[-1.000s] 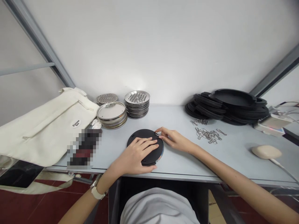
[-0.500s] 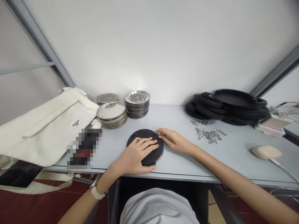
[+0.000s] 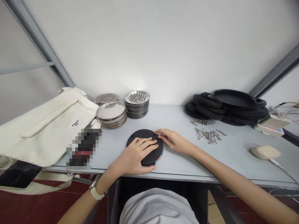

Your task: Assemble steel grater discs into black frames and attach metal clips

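A round black disc (image 3: 149, 155) lies flat on the grey table near its front edge, with a thin coloured rim showing at its right side. Across its top rests my left hand (image 3: 139, 152), palm down with the fingers spread. At the disc's upper right edge, my right hand (image 3: 171, 140) pinches a small metal ring (image 3: 156, 134) between thumb and fingertips. Whether the ring is fixed to the disc I cannot tell. Several similar metal ring clips (image 3: 206, 134) lie in a loose pile to the right of my right hand.
Stacks of metal discs (image 3: 111, 111) and grater plates (image 3: 136, 105) stand at the back left beside a cream bag (image 3: 53, 124). Black round trays (image 3: 233, 102) are piled at the back right. A cream mouse-shaped device (image 3: 266, 151) with a cable sits at right.
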`<state>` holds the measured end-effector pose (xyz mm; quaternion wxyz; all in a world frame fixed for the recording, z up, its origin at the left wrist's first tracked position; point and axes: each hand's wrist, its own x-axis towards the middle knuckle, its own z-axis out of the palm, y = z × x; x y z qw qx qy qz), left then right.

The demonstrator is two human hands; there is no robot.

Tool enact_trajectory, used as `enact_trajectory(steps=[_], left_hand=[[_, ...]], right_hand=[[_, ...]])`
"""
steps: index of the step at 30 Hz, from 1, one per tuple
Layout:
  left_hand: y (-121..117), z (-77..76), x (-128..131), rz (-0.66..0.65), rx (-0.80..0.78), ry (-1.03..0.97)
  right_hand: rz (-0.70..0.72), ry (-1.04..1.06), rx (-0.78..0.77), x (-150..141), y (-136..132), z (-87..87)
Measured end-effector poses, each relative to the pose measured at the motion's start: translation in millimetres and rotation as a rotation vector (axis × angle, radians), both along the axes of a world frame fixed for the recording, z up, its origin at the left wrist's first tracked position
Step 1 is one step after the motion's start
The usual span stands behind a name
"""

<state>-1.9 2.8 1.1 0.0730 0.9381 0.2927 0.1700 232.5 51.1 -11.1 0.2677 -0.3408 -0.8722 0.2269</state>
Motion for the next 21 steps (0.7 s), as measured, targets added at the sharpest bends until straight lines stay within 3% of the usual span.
enact_trajectory(steps=[16, 21], left_hand=[[0.6, 0.1, -0.4, 0.002, -0.018, 0.012], [0.6, -0.7, -0.4, -0.004, -0.007, 0.009]], right_hand=[[-0.015, -0.005, -0.092, 3.3, 2.4, 1.9], [-0.01, -0.019, -0.058, 3.1, 1.5, 3.5]])
